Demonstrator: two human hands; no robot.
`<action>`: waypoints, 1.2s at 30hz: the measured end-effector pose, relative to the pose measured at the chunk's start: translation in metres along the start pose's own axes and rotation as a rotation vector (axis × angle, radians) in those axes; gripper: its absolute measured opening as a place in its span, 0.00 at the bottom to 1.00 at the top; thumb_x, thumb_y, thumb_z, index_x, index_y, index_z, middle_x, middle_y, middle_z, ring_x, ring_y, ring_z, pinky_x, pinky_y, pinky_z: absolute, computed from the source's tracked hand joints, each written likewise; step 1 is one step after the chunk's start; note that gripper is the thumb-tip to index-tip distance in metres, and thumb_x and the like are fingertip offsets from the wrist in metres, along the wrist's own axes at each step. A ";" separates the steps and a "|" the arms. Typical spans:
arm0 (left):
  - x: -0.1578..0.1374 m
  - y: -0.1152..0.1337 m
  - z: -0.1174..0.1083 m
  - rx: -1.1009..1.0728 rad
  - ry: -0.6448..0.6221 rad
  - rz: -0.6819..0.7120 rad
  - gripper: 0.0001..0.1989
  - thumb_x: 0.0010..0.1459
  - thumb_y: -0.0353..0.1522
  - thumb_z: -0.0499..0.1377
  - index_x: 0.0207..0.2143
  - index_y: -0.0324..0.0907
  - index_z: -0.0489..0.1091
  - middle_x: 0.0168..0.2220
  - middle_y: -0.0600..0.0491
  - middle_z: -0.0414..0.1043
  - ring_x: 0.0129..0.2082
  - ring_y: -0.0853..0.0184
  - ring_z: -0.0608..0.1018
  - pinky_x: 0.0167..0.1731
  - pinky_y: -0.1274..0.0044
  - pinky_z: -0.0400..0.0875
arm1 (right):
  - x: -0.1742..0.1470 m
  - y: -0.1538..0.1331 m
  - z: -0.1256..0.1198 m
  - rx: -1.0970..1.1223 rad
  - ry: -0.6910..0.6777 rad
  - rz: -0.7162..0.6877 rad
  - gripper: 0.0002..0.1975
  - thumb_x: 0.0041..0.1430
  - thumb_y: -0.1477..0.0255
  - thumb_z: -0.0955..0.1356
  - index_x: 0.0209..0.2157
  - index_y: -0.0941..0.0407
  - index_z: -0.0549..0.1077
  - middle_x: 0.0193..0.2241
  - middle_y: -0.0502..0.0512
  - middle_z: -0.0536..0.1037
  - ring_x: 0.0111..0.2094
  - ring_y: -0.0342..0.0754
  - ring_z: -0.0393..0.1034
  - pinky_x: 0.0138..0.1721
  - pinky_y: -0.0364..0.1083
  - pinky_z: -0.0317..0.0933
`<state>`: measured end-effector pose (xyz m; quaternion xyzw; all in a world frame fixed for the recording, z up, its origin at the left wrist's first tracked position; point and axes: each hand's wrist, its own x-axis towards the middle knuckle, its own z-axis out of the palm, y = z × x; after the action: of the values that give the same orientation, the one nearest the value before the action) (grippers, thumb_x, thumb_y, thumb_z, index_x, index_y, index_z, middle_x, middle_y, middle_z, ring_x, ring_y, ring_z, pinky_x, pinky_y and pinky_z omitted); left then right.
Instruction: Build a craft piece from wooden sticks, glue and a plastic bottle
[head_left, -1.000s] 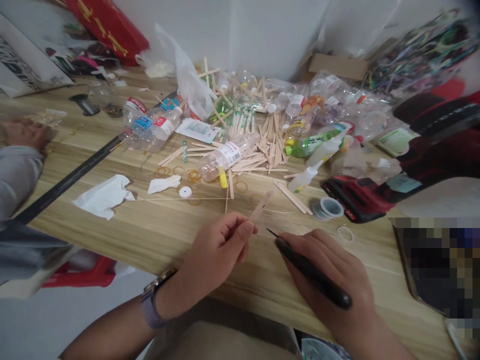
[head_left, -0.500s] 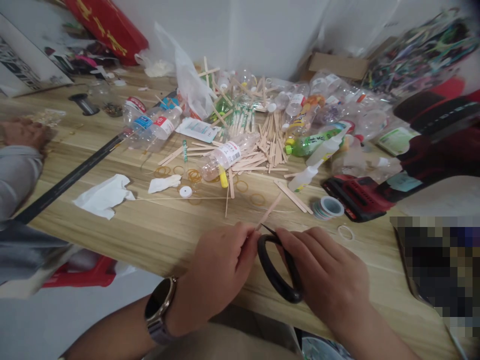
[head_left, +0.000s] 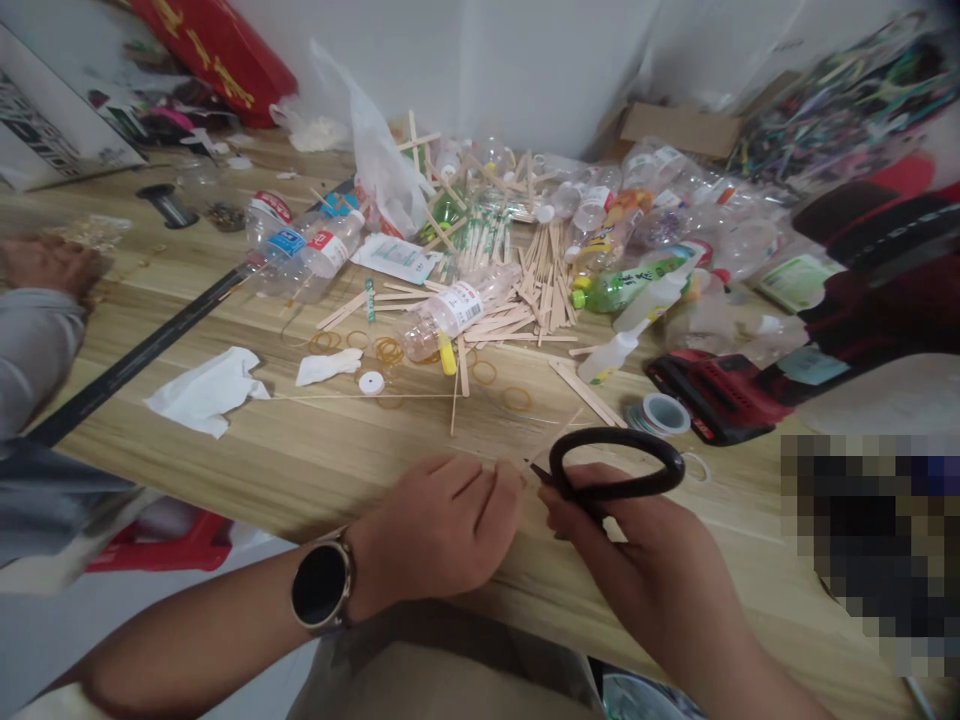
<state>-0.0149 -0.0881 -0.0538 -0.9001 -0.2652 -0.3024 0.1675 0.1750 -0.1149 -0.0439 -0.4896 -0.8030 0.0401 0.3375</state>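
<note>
My left hand (head_left: 442, 525), with a watch (head_left: 321, 585) on its wrist, is closed on one end of a thin wooden stick (head_left: 561, 433). The stick slants up and right from the fingertips, seen nearly edge-on. Black-handled scissors (head_left: 630, 491) are in my right hand (head_left: 660, 560), their handle loop turned up above the fingers. The dark scissor tip points left, close to the stick by my left fingertips; I cannot tell whether it touches. Beyond my hands lie a pile of wooden sticks (head_left: 553, 275) and a clear plastic bottle (head_left: 457, 308).
A red and black power tool (head_left: 720, 395) lies at right, near a wire spool (head_left: 660, 414) and a glue bottle (head_left: 609, 357). Several plastic bottles crowd the back. A long black bar (head_left: 142, 350) crosses the left side, near another person's hand (head_left: 52, 262). White paper (head_left: 206, 392) lies left.
My right hand has rolled over, swinging the scissors' handle loop up and to the right. My left hand has turned knuckles-up, and the stick has turned nearly edge-on.
</note>
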 end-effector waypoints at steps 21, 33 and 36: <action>0.009 -0.039 -0.002 -0.103 -0.128 -0.620 0.14 0.66 0.30 0.51 0.28 0.40 0.68 0.16 0.58 0.66 0.16 0.71 0.69 0.18 0.78 0.54 | -0.008 0.018 -0.010 -0.203 -0.115 -0.177 0.14 0.67 0.76 0.57 0.38 0.58 0.73 0.23 0.54 0.78 0.23 0.49 0.73 0.21 0.44 0.62; 0.011 -0.008 -0.009 -1.323 -0.338 -1.132 0.15 0.64 0.42 0.53 0.39 0.41 0.71 0.14 0.63 0.62 0.14 0.76 0.63 0.16 0.84 0.56 | 0.015 0.078 -0.001 -0.050 -0.679 0.322 0.05 0.59 0.71 0.67 0.33 0.55 0.75 0.33 0.58 0.80 0.34 0.54 0.75 0.34 0.49 0.68; 0.012 -0.003 -0.011 -1.339 -0.348 -1.137 0.14 0.64 0.42 0.52 0.33 0.41 0.68 0.13 0.63 0.60 0.14 0.75 0.61 0.15 0.84 0.55 | 0.013 0.064 -0.003 -0.095 -0.435 0.281 0.08 0.58 0.70 0.67 0.38 0.56 0.77 0.39 0.64 0.79 0.43 0.61 0.74 0.44 0.58 0.67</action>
<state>-0.0136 -0.0860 -0.0368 -0.5749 -0.4608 -0.2904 -0.6107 0.2220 -0.0718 -0.0604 -0.5914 -0.7818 0.1530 0.1247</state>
